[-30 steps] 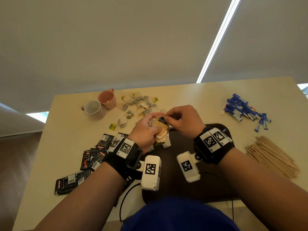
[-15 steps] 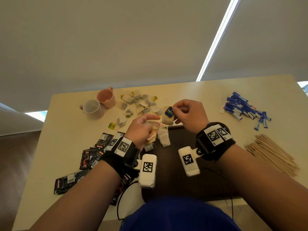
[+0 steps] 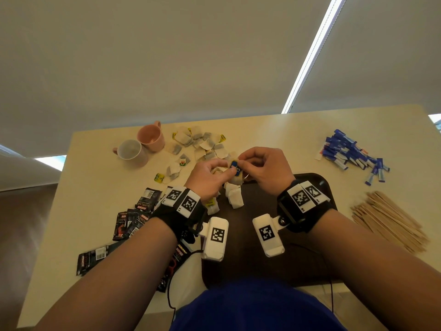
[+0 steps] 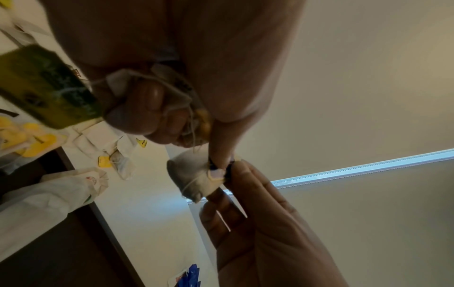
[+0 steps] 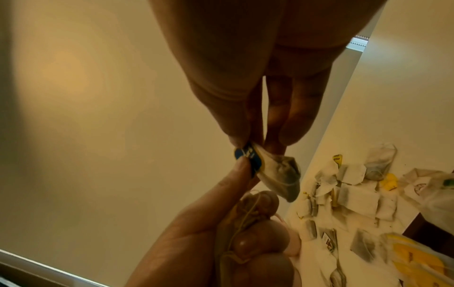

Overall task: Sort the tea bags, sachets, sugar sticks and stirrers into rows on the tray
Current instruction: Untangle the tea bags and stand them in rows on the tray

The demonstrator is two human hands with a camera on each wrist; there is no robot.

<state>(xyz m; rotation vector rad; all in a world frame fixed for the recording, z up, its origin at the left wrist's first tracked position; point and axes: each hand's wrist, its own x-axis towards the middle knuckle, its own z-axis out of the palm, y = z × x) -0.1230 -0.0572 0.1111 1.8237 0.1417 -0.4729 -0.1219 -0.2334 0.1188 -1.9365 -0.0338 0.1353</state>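
Observation:
Both hands meet above the far left corner of the dark tray (image 3: 238, 266). My right hand (image 3: 241, 163) pinches a tea bag (image 5: 275, 170) by its blue tag (image 3: 235, 167). The thumb and forefinger of my left hand (image 3: 228, 170) pinch the same tag from the other side. The left hand's other fingers are curled round a bunch of tea bags (image 4: 152, 101) with tangled strings. A few white tea bags (image 3: 233, 197) hang under the left hand over the tray. The pinched tea bag (image 4: 191, 174) dangles between the hands.
Loose tea bags (image 3: 202, 146) lie beyond the tray, with two mugs (image 3: 151, 137) to their left. Black sachets (image 3: 133, 218) are spread at the left. Blue sugar sticks (image 3: 350, 154) lie far right, and wooden stirrers (image 3: 386, 223) lie at the right edge.
My right hand had pulled the blue-tagged tea bag up and away from the bunch. The left hand's thumb and forefinger have now come up and pinch its tag too.

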